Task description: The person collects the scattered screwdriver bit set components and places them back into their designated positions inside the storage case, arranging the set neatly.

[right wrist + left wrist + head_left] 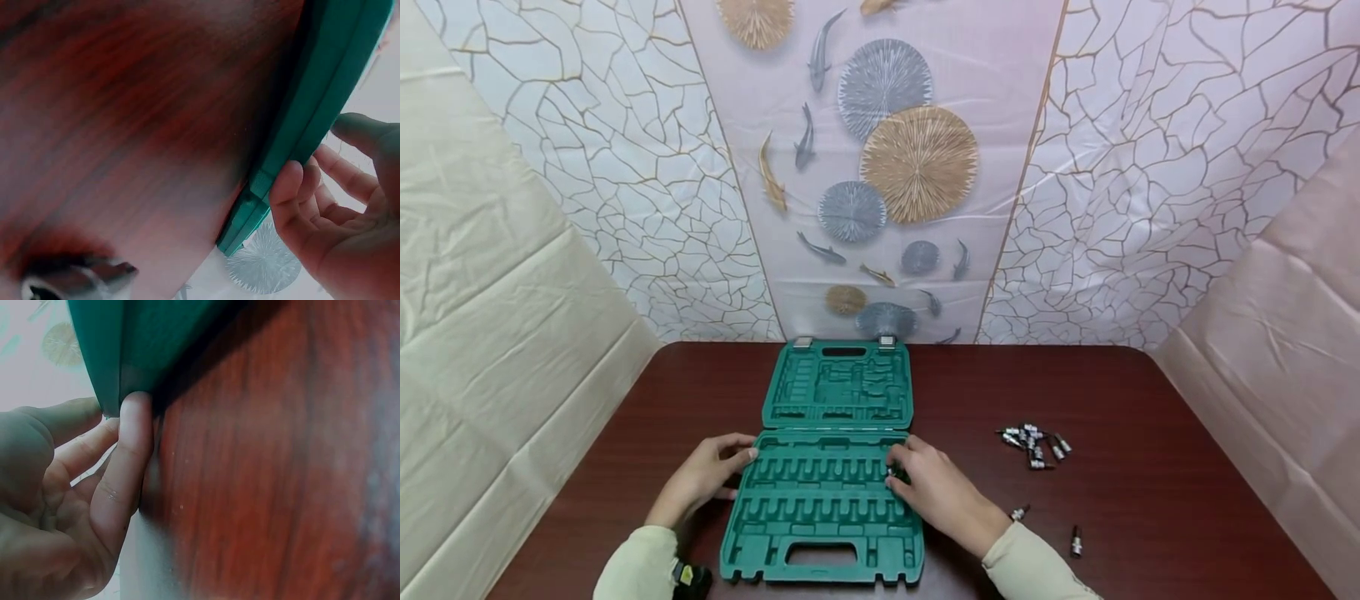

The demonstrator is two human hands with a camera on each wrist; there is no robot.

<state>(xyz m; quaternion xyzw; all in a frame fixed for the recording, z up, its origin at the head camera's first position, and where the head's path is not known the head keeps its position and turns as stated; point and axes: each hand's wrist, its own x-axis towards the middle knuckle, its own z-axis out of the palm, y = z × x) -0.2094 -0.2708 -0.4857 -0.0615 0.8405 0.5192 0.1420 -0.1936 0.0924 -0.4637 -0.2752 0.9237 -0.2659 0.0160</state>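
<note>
An open green plastic tool case (820, 529) with moulded slots lies on the table, its lid (838, 346) laid back. My left hand (703, 475) holds the case's left edge. In the left wrist view one fingertip (135, 409) presses the side wall while the thumb meets the rim. Over the right end of the upper slot row, my right hand (940, 483) pinches a small shiny bit socket (891, 472), mostly hidden by the fingers. The right wrist view has the lower fingers (287, 181) against the case's outer side (312, 119).
A loose cluster of bit sockets (1033, 437) lies on the dark red table (1112, 392) to the right. Nearer me are two single ones, a bit socket (1019, 512) by the right wrist and another (1077, 542). Patterned cloth (880, 250) hangs behind the table.
</note>
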